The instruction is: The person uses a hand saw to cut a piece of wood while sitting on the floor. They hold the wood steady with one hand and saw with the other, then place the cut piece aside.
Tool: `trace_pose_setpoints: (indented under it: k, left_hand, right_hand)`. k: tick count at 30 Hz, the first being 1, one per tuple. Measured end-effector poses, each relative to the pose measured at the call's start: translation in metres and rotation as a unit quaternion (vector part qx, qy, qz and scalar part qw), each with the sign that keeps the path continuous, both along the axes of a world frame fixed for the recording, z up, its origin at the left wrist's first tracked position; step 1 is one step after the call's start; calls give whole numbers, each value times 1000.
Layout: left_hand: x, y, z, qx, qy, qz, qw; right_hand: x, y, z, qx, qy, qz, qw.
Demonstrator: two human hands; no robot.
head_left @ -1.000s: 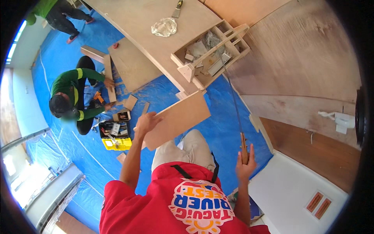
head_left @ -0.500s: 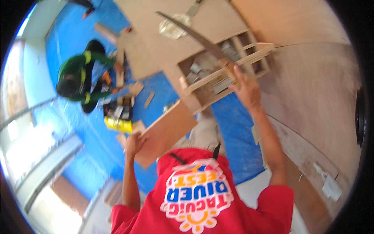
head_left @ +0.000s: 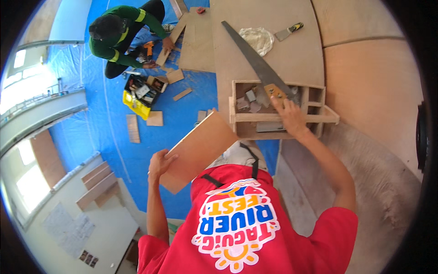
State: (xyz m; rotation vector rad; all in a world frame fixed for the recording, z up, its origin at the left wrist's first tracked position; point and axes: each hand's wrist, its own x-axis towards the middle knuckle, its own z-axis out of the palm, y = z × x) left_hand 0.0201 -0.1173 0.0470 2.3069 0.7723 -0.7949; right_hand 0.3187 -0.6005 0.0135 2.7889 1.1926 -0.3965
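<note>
A rectangular plywood board is gripped by my left hand at its left end, tilted in front of my waist. My right hand is closed on the wooden handle of a handsaw, whose long blade points up and left over a plywood worktop. Under the handle is a compartmented wooden box holding offcuts and small items. A putty knife lies at the back of the worktop beside a crumpled, pale plastic bundle.
At upper left a co-worker in green crouches on blue sheeting, handling wood strips near an orange tool. An open toolbox with yellow lid and several offcuts lie below them. A plywood wall bounds the right.
My right hand has risen from low at the right to over the box, bringing the saw onto the worktop side. The board in my left hand dipped, then rose slightly. The view has turned.
</note>
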Motion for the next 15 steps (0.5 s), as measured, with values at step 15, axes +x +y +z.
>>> trace_pose_setpoints:
  k: [15]
  left_hand:
    - [-35, -43, 1, -21, 2, 179, 984]
  right_hand:
    - [97, 42, 15, 45, 82, 41, 995]
